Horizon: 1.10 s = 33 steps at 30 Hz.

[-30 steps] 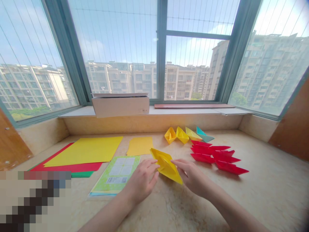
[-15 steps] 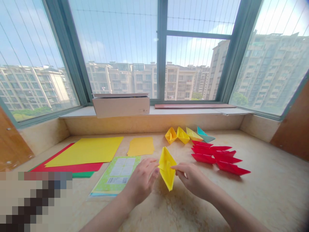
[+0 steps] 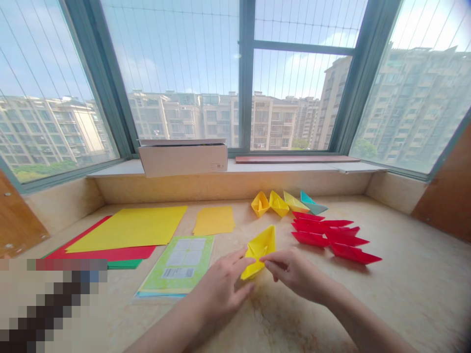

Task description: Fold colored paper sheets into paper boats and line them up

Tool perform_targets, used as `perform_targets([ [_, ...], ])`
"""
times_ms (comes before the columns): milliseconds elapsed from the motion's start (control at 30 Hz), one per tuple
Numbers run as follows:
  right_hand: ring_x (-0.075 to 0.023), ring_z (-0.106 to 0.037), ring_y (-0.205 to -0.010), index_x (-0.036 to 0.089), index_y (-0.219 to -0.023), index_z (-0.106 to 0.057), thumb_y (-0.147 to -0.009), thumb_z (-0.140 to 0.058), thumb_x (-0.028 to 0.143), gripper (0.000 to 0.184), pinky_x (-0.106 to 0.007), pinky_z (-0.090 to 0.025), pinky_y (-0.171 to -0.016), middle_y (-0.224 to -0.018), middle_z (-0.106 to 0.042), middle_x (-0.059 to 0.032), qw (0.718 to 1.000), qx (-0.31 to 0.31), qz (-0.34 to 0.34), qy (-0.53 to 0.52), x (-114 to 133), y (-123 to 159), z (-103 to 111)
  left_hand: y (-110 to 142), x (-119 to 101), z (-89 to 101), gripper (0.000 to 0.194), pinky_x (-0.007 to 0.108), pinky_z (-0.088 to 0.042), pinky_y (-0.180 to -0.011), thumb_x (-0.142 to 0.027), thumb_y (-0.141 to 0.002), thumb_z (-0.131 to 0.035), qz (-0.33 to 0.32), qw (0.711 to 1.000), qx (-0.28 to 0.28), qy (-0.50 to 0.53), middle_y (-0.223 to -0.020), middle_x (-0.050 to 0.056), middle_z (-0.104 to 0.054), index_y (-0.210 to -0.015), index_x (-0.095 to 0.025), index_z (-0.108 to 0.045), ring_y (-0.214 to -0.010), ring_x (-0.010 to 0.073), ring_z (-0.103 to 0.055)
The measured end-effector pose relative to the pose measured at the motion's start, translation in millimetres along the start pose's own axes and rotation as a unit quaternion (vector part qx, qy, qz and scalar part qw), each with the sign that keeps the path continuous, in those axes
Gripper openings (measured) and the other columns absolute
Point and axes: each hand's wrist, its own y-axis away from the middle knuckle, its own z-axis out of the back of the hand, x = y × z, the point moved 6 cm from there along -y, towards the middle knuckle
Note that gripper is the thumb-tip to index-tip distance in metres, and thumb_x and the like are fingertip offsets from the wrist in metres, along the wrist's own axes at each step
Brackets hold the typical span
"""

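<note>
A yellow paper boat [image 3: 262,245] is held between my two hands over the stone sill, its far tip pointing up and to the right. My left hand [image 3: 228,279] grips its left side, fingers behind and thumb in front. On the boat's near right edge, the fingertips of my right hand [image 3: 294,272] are pinched. Part of the boat's left side is hidden by my left fingers. Several red paper boats [image 3: 333,235] sit close together to the right. Beyond them stand an orange paper boat [image 3: 260,205], two yellow ones [image 3: 278,205] and a teal one [image 3: 312,203].
On the left lie yellow sheets [image 3: 128,228] over red and green paper. A green paper packet [image 3: 180,264] is by my left forearm, and an orange-yellow square stack [image 3: 213,220] lies behind it. A white box [image 3: 184,161] rests on the window ledge.
The yellow boat has turned clockwise, its far tip swinging right. My left hand has moved right and closed on its side; my right fingers still pinch its edge.
</note>
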Motion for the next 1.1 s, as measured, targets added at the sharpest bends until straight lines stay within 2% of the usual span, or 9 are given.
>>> perform_targets([
  [100, -0.0182, -0.067, -0.075, 0.023, -0.106, -0.074, -0.091, -0.057, 0.024, 0.022, -0.03, -0.053, -0.069, -0.088, -0.074, -0.0036, 0.999, -0.024, -0.002, 0.039, -7.9, -6.3, 10.2, -2.0, -0.4, -1.9, 0.039, 0.044, -0.048, -0.105, -0.005, -0.082, -0.056, -0.002, 1.0, 0.01, 0.016, -0.142, 0.007, -0.055, -0.113, -0.027, -0.067, -0.127, 0.0259, -0.056],
  [233, -0.0243, -0.06, -0.109, 0.027, -0.109, -0.071, -0.087, -0.066, 0.027, 0.023, -0.042, -0.047, -0.095, -0.119, -0.066, -0.0074, 0.994, -0.018, 0.06, 0.086, -7.8, -8.9, 18.0, -5.3, 1.4, 2.5, 0.041, 0.041, -0.045, -0.109, 0.002, -0.08, -0.053, -0.014, 0.999, 0.008, 0.032, -0.148, 0.006, -0.047, -0.107, -0.026, -0.069, -0.132, 0.0237, -0.051],
  [433, -0.0234, -0.061, -0.096, 0.028, -0.096, -0.073, -0.09, -0.065, 0.025, 0.01, -0.041, -0.041, -0.089, -0.1, -0.073, -0.0033, 0.981, 0.044, 0.08, 0.17, 1.3, -7.7, 9.0, -3.8, 20.0, -1.9, 0.042, 0.044, -0.041, -0.112, 0.005, -0.08, -0.046, -0.002, 0.999, -0.005, 0.043, -0.148, 0.01, -0.047, -0.1, -0.023, -0.069, -0.136, 0.025, -0.046],
  [533, -0.0212, -0.062, -0.086, 0.026, -0.092, -0.073, -0.093, -0.061, 0.026, 0.012, -0.038, -0.038, -0.083, -0.088, -0.074, -0.0028, 0.973, 0.035, 0.102, 0.202, 4.9, -9.1, 6.4, -3.2, 26.7, 0.3, 0.036, 0.047, -0.041, -0.111, 0.0, -0.084, -0.046, 0.014, 0.992, -0.055, 0.115, -0.142, 0.011, -0.052, -0.104, -0.023, -0.065, -0.134, 0.0249, -0.048],
  [633, -0.0195, -0.06, -0.079, 0.021, -0.086, -0.071, -0.096, -0.056, 0.025, 0.019, -0.035, -0.037, -0.079, -0.084, -0.072, -0.0043, 0.968, -0.033, 0.124, 0.217, 9.1, -9.5, 12.2, -2.8, 33.3, 6.0, 0.041, 0.048, -0.047, -0.105, -0.018, -0.092, -0.051, 0.081, 0.946, -0.119, 0.29, -0.14, 0.015, -0.052, -0.132, -0.024, -0.047, -0.126, 0.0261, -0.056],
  [733, -0.0195, -0.057, -0.078, 0.018, -0.086, -0.068, -0.096, -0.054, 0.021, 0.018, -0.033, -0.037, -0.075, -0.081, -0.07, -0.0051, 0.957, -0.138, 0.145, 0.212, 18.8, -5.7, 20.2, 0.5, 36.7, 3.1, 0.076, 0.051, -0.044, -0.105, -0.041, -0.091, -0.06, 0.201, 0.848, -0.152, 0.466, -0.147, 0.021, -0.043, -0.151, -0.025, -0.017, -0.125, 0.03, -0.056],
  [833, -0.0192, -0.055, -0.076, 0.018, -0.087, -0.067, -0.095, -0.055, 0.018, 0.014, -0.034, -0.037, -0.074, -0.077, -0.068, -0.0037, 0.94, -0.198, 0.18, 0.211, 35.3, 0.4, 16.2, -0.2, 22.9, -7.9, 0.077, 0.048, -0.038, -0.11, -0.049, -0.086, -0.065, 0.237, 0.756, -0.126, 0.598, -0.148, 0.017, -0.044, -0.149, -0.028, -0.026, -0.13, 0.0304, -0.051],
  [967, -0.0198, -0.057, -0.08, 0.02, -0.089, -0.067, -0.093, -0.058, 0.018, 0.01, -0.036, -0.038, -0.078, -0.082, -0.068, -0.0032, 0.933, -0.183, 0.218, 0.22, 54.9, 4.7, -0.8, -4.7, 9.8, -14.7, 0.051, 0.044, -0.041, -0.107, -0.036, -0.082, -0.072, 0.21, 0.75, -0.128, 0.614, -0.137, 0.012, -0.057, -0.128, -0.024, -0.053, -0.124, 0.0291, -0.055],
  [1100, -0.0289, -0.053, -0.114, 0.023, -0.095, -0.068, -0.09, -0.061, 0.022, 0.009, -0.045, -0.04, -0.094, -0.126, -0.058, -0.0113, 0.939, -0.193, 0.194, 0.21, 56.2, 6.4, -2.6, -4.4, 16.7, -16.6, 0.042, 0.043, -0.045, -0.102, -0.031, -0.082, -0.071, 0.236, 0.765, -0.138, 0.583, -0.129, 0.011, -0.062, -0.121, -0.02, -0.058, -0.119, 0.0296, -0.058],
])
